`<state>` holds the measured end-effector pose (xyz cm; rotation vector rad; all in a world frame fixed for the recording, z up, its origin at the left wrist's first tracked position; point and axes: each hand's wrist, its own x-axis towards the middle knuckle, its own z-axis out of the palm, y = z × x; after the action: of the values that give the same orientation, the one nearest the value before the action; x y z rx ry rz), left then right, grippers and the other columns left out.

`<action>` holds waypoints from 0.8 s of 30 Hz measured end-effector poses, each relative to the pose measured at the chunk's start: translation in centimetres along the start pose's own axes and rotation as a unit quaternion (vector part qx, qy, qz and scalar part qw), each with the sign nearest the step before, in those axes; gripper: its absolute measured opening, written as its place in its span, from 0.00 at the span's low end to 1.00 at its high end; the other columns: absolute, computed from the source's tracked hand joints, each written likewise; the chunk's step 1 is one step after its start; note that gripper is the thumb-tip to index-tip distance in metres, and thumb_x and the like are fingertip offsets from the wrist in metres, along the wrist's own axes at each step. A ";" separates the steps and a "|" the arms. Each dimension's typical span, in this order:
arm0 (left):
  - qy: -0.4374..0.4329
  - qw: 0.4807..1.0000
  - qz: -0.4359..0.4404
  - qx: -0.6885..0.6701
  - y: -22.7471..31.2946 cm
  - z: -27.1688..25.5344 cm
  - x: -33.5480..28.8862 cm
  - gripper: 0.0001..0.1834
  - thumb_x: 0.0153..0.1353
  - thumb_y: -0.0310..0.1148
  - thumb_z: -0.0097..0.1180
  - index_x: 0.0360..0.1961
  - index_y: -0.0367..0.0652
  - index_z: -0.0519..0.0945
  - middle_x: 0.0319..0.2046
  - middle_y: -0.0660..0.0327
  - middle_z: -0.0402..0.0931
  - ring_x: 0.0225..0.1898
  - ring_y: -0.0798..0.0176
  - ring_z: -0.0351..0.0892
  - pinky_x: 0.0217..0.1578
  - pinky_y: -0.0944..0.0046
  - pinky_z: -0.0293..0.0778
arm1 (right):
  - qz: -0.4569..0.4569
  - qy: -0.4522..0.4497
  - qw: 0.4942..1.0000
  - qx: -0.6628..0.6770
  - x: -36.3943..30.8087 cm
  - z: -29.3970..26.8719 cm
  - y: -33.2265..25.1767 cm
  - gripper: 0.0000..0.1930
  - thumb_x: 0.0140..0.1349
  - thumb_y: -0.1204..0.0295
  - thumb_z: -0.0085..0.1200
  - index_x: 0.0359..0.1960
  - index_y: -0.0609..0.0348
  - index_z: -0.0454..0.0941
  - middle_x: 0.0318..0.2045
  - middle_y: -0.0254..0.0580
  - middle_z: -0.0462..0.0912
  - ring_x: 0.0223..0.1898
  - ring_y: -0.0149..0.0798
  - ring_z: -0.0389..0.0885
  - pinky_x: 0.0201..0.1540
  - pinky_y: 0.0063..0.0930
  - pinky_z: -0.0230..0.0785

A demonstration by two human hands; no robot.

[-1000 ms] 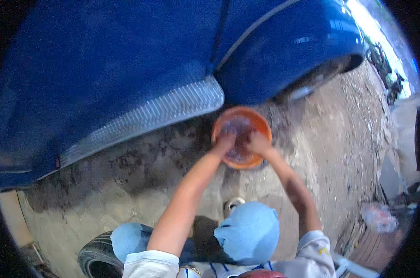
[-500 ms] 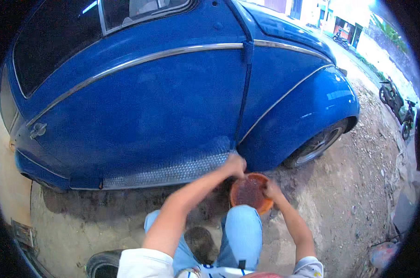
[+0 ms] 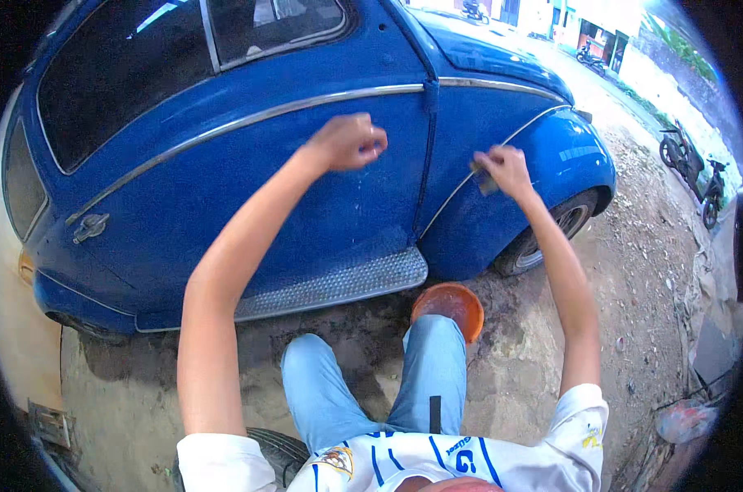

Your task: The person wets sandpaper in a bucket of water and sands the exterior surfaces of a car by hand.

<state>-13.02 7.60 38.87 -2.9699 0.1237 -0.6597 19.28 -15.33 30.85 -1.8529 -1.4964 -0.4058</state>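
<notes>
The blue door (image 3: pixel 306 197) of a rounded old car fills the view before me. My left hand (image 3: pixel 351 143) is raised in front of it, fingers curled closed; whatever is in them does not show. Pale drips run down the paint below that hand. Farther right, my right hand (image 3: pixel 509 170) pinches a small dark yellowish sponge-like piece (image 3: pixel 487 180), blurred, by the front fender (image 3: pixel 543 172). An orange bucket (image 3: pixel 470 310) stands on the ground by my right knee, below both hands. Its inside is partly hidden by my knee.
A ridged metal running board (image 3: pixel 347 283) juts out along the car's bottom. Behind me lies a black tyre (image 3: pixel 277 455), partly under my body. The front wheel (image 3: pixel 543 242) stands at the right on stony ground. Parked motorcycles (image 3: pixel 689 160) are at the far right.
Both hands have risen from the bucket to the car's side. My left hand went up and left over the door, the right one up toward the fender with the sponge-like piece.
</notes>
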 end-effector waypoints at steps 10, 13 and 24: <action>0.235 0.926 -0.081 0.283 -6.1 -8.3 0.0 0.23 0.71 0.50 0.53 0.63 0.56 0.78 0.65 0.61 0.72 0.66 0.51 0.71 0.66 0.50 0.66 | -0.176 0.094 0.968 0.152 25.3 -2.2 -21.4 0.16 0.56 0.64 0.69 0.44 0.57 0.87 0.54 0.50 0.79 0.54 0.49 0.77 0.55 0.42 0.72; 0.243 0.925 -0.081 0.282 -6.7 -7.8 -0.2 0.23 0.71 0.50 0.53 0.63 0.56 0.78 0.64 0.61 0.74 0.66 0.51 0.71 0.66 0.49 0.66 | -0.200 0.151 0.963 0.096 26.9 -1.2 -22.9 0.09 0.46 0.70 0.67 0.22 0.63 0.82 0.54 0.56 0.78 0.53 0.53 0.78 0.49 0.45 0.74; 0.252 0.917 -0.101 0.292 -6.2 -7.6 0.0 0.22 0.70 0.49 0.56 0.61 0.56 0.80 0.61 0.62 0.77 0.63 0.53 0.74 0.65 0.50 0.68 | -0.433 0.248 0.866 0.023 21.9 3.0 -21.1 0.10 0.58 0.70 0.62 0.39 0.60 0.83 0.42 0.49 0.82 0.46 0.54 0.79 0.54 0.47 0.71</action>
<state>-15.93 13.22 46.41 -2.2046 -0.2986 -1.2244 4.97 4.10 49.57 -0.8175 -1.8424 -1.1482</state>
